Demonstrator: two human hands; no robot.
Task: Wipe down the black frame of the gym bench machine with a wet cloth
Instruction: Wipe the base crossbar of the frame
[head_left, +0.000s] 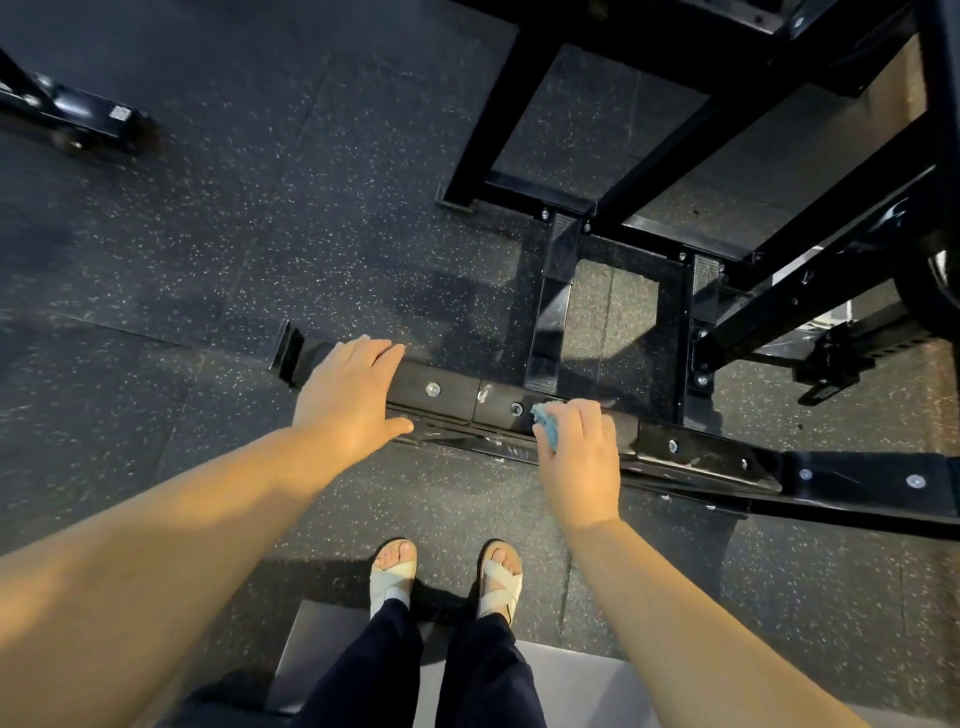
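A black steel base bar (701, 460) of the bench machine runs across the floor in front of my feet, with bolts along its top. My left hand (345, 402) rests flat on the bar's left part, fingers straight. My right hand (579, 457) grips a small blue cloth (546, 423) and presses it onto the bar near the middle. Only the cloth's left edge shows past my fingers. More black frame tubes (550, 312) rise and branch behind the bar.
Speckled dark rubber flooring (260, 234) lies all around. Another machine's black foot (78, 117) sits at the upper left. A black wheel or plate (935, 280) shows at the right edge. My sandalled feet (447, 577) stand just in front of the bar.
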